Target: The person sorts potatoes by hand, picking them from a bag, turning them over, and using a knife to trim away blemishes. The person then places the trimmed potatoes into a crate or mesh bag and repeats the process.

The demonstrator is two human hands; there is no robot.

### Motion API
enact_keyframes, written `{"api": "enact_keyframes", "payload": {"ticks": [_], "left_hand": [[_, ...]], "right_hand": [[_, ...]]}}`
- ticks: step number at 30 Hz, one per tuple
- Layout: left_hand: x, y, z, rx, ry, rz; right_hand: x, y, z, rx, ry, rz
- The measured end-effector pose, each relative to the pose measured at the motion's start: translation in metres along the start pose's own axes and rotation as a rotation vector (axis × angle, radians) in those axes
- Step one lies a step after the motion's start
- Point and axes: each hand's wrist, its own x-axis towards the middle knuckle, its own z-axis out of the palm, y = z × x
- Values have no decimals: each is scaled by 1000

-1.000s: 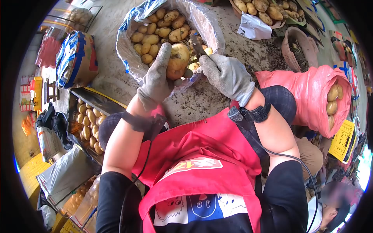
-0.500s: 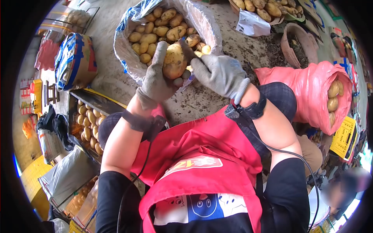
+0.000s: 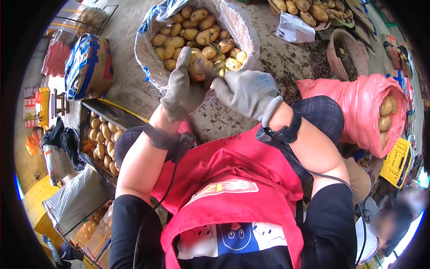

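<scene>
My left hand (image 3: 182, 92), in a grey work glove, is closed round a large yellowish potato (image 3: 197, 67), thumb up along its left side. Close against the potato's right side is my right hand (image 3: 251, 93), gloved too. Its fingertips are smeared by motion over the potato, so their grip does not show. Just beyond both hands stands a round container lined with clear and blue plastic (image 3: 245, 31). Many potatoes (image 3: 207, 36) lie in it, some with dirt on them.
A pink sack (image 3: 345, 105) of potatoes lies at my right, near a yellow crate (image 3: 396, 160). A pinkish tub (image 3: 333, 56) and more potatoes (image 3: 309, 10) are at the upper right. A potato-filled box (image 3: 104, 136) and a taped carton (image 3: 89, 67) stand left. Loose soil covers the floor.
The potato and my left hand have shifted slightly. My right hand has moved left across the potato, its fingers now blurred over it. The view has shifted a little.
</scene>
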Motion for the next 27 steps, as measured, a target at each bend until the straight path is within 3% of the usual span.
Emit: {"api": "enact_keyframes", "payload": {"ticks": [2, 5, 7, 9, 11, 16, 19, 21, 22, 25, 26, 27], "left_hand": [[-12, -3, 18, 159, 158, 83], [-2, 15, -8, 282, 206, 154], [0, 45, -36, 169, 178, 276], [-25, 94, -55, 176, 185, 294], [-63, 145, -77, 251, 163, 246], [-188, 227, -225, 69, 471, 332], [-262, 230, -321, -188, 570, 414], [-281, 217, -328, -179, 508, 472], [-285, 210, -320, -144, 458, 505], [-257, 207, -204, -76, 293, 505], [-234, 194, -144, -125, 399, 619], [-204, 202, -139, -25, 259, 678]], "right_hand": [[-6, -8, 5, -17, -93, -46], [-12, -7, -3, -9, -64, -77], [-10, 3, -17, 49, -76, 79], [-6, 15, -41, 128, -55, 300], [1, 65, -17, -11, 45, 482], [4, 157, 13, -46, -146, 780], [-6, 180, 25, -33, 81, 938], [-9, 173, 18, -8, 147, 868], [-7, 175, 21, 43, 236, 726], [13, 150, 19, 114, 342, 412], [27, 138, 20, 129, 270, 326], [43, 120, 19, 145, 197, 241]]}}
